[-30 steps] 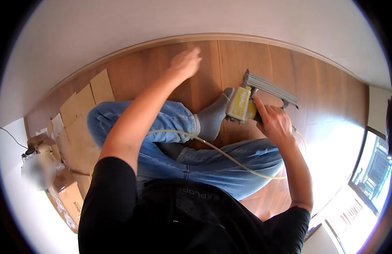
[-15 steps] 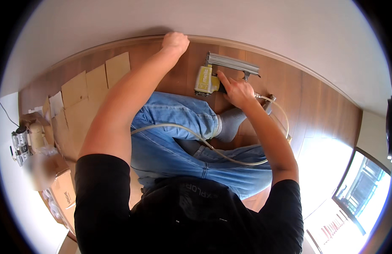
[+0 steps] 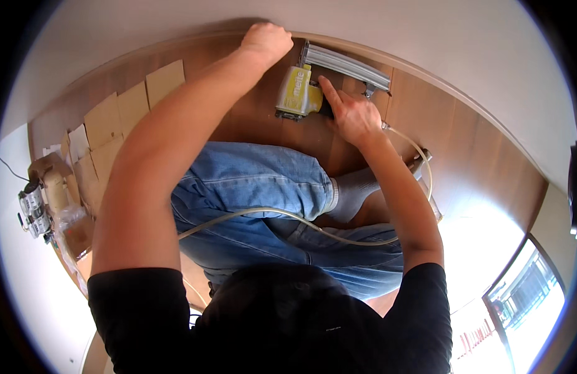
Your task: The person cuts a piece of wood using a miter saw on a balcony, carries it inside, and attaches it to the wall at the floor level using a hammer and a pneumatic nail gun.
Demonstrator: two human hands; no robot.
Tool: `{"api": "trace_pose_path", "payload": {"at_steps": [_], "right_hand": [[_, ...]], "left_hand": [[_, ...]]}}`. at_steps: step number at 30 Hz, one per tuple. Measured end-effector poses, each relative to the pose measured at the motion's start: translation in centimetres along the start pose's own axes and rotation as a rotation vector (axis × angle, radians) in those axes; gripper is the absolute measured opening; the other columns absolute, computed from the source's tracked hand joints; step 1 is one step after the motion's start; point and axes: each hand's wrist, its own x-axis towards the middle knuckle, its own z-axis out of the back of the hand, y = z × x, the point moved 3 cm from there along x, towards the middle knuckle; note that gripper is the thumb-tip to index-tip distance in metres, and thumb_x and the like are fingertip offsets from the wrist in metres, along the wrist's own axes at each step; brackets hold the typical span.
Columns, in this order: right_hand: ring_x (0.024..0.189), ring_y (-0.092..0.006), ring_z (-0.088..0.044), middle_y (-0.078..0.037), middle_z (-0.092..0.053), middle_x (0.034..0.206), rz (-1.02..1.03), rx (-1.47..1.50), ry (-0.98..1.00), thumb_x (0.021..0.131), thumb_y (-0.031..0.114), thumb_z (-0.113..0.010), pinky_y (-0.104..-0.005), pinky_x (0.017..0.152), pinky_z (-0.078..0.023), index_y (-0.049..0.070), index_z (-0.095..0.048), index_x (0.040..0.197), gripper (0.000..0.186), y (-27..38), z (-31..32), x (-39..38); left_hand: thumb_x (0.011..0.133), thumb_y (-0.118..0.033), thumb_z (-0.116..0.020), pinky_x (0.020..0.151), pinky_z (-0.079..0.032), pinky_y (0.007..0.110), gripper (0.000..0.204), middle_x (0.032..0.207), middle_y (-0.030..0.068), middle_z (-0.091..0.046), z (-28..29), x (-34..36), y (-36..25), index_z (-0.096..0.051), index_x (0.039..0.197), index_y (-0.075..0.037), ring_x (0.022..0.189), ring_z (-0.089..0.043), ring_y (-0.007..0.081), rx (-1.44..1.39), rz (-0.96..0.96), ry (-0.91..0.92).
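My right hand (image 3: 357, 118) is wrapped round the handle of a yellow and grey pneumatic nail gun (image 3: 294, 93), its index finger stretched along the trigger area. The gun's long silver magazine (image 3: 347, 65) lies crosswise, and its nose end is close to the thin trim strip (image 3: 338, 43) along the wall's foot. Left of the nose, my left hand (image 3: 266, 43) is closed in a fist against the strip and wall; whatever its fingers hold, if anything, is hidden. From the gun's handle a pale air hose (image 3: 428, 168) curves back and across my legs.
My jeans-clad legs (image 3: 251, 181) are folded on the brown wood floor (image 3: 257, 124). Flattened cardboard (image 3: 132, 106) lies to the left, near a silver power tool (image 3: 33, 209) and a box (image 3: 76, 234). A tool with a handle (image 3: 419, 161) lies beside my foot.
The nail gun in my right hand has come nearer the trim strip and my left fist. My left fist has shifted slightly right along the strip. The whole view has tilted a little.
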Motion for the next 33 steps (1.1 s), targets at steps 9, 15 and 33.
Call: {"api": "trace_pose_path", "payload": {"at_steps": [9,15,33], "right_hand": [[0.091,-0.0289,-0.072,-0.007,-0.07,0.102,-0.044,-0.005,-0.008,0.072,0.029,-0.088,-0.0428,0.078,-0.061,0.019,-0.03,0.161,0.107,0.1,-0.1,0.0],[0.087,-0.0288,-0.073,-0.008,-0.071,0.099,-0.012,0.01,-0.087,0.075,0.027,-0.084,-0.0405,0.074,-0.061,0.015,-0.034,0.159,0.099,-0.4,-0.7,0.3],[0.084,-0.0328,-0.075,-0.012,-0.074,0.1,-0.114,0.054,0.006,0.083,0.024,-0.075,-0.0448,0.07,-0.062,0.014,-0.039,0.154,0.081,-0.4,-0.4,0.4]], "left_hand": [[0.089,-0.006,-0.069,0.084,-0.064,0.041,0.022,0.11,0.0073,-0.078,0.7,0.3,-0.5,-0.079,0.106,-0.014,0.106,-0.075,0.0273,0.027,0.057,0.094],[0.089,-0.007,-0.068,0.084,-0.064,0.042,0.022,0.11,0.0071,-0.078,0.8,0.8,-0.7,-0.079,0.106,-0.015,0.105,-0.075,0.0271,-0.001,0.074,0.084],[0.089,-0.004,-0.068,0.084,-0.064,0.043,0.022,0.113,0.0109,-0.077,1.2,0.6,-1.2,-0.079,0.108,-0.01,0.106,-0.075,0.0309,0.037,0.109,0.113]]}}
